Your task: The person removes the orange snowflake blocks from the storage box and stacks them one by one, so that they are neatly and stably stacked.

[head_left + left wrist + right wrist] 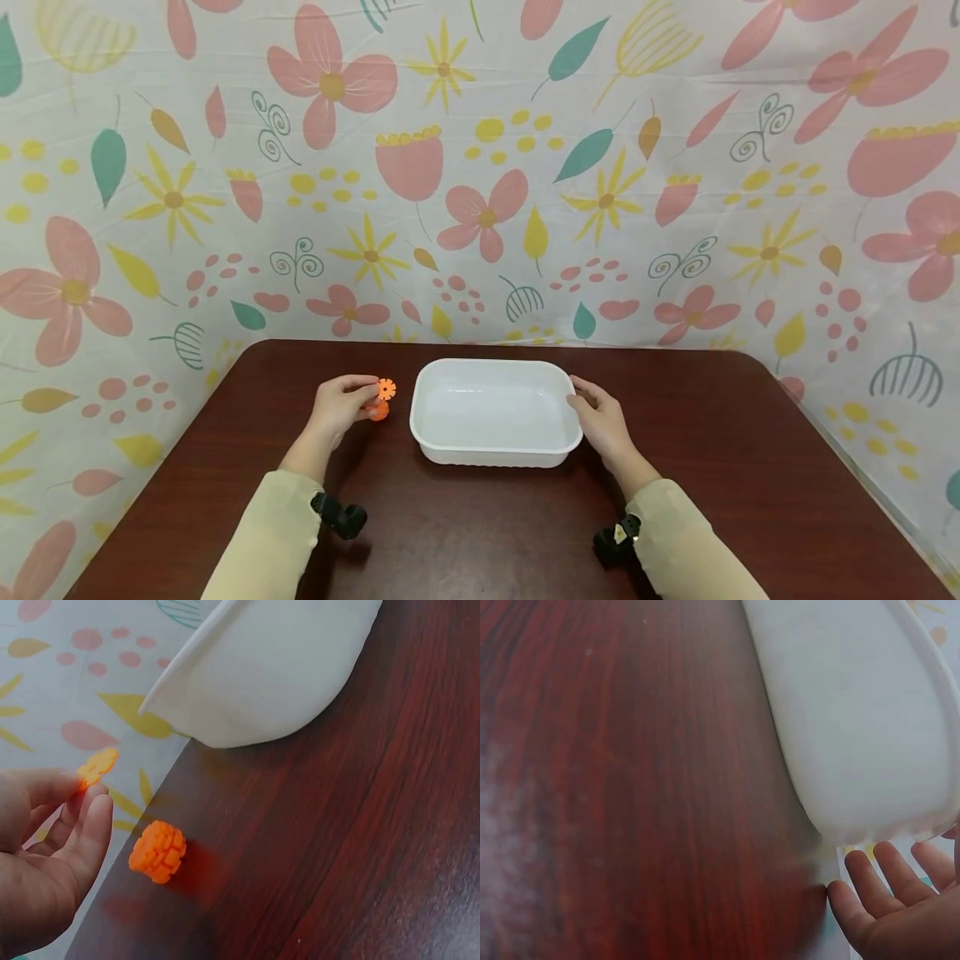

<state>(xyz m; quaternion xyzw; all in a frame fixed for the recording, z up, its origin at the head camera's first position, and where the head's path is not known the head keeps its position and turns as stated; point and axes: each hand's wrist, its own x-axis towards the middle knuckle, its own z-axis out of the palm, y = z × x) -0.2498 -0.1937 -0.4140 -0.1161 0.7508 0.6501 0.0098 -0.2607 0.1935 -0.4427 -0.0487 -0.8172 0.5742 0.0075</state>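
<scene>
My left hand [337,410] pinches a thin orange notched plastic disc [386,389] between thumb and fingertips. Below it on the table stands a short stack of similar orange discs [159,853], apart from the fingers in the left wrist view. A white rectangular tray [487,457] with rounded corners sits to the right of the stack, and nothing shows inside it. At the tray's right end, my right hand [602,421] holds the rim. Its thumb is at the rim, and the other fingers [892,881] lie outside the wall, partly bent.
The dark brown wooden table [480,533] meets a floral cloth backdrop [480,208] behind the tray. A black wrist camera [341,515] is strapped to the left forearm, and another black camera [617,540] to the right one.
</scene>
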